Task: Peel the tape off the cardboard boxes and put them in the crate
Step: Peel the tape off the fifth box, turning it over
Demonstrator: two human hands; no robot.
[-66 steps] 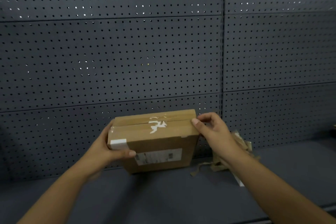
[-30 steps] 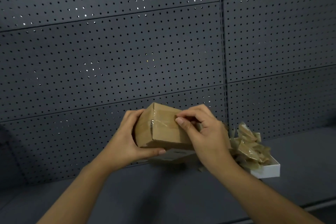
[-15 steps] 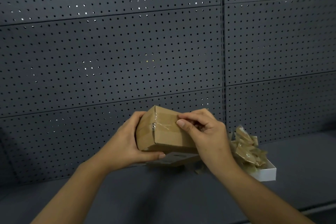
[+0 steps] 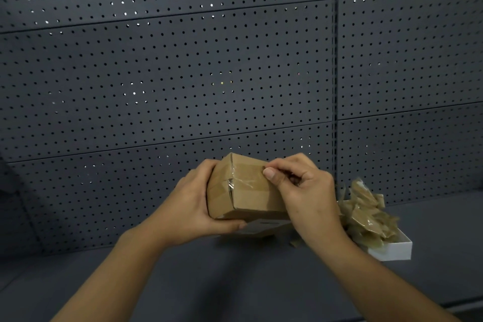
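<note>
While a dark grey pegboard wall (image 4: 183,73) of perforated panels fills most of the view, a dark grey shelf (image 4: 235,282) runs along its foot and carries everything else. Both forearms reach in from the bottom edge and meet above the shelf, in front of the lowest panel.

Held up between them is a small cardboard box (image 4: 251,196), tilted so that one end and one long side face the camera. Clear tape (image 4: 241,184) crosses its corner seam, wrinkled and catching the light. The left hand (image 4: 190,206) grips the box from its left end, fingers wrapped behind it and the thumb hooked along the bottom edge. The right hand (image 4: 303,191) is curled at the box's upper right; its thumb and forefinger pinch at the tape on the long side, the thumbnail turned toward the camera.

Just under the held box, a flatter cardboard box (image 4: 264,227) with a pale label lies on the shelf, partly hidden by the hands.

To the right, beside the right wrist, a shallow white tray (image 4: 392,251) sits on the shelf. It is heaped with crumpled brownish tape scraps (image 4: 368,214) that rise above its rim. One small scrap (image 4: 295,243) lies on the shelf near the right wrist.
</note>
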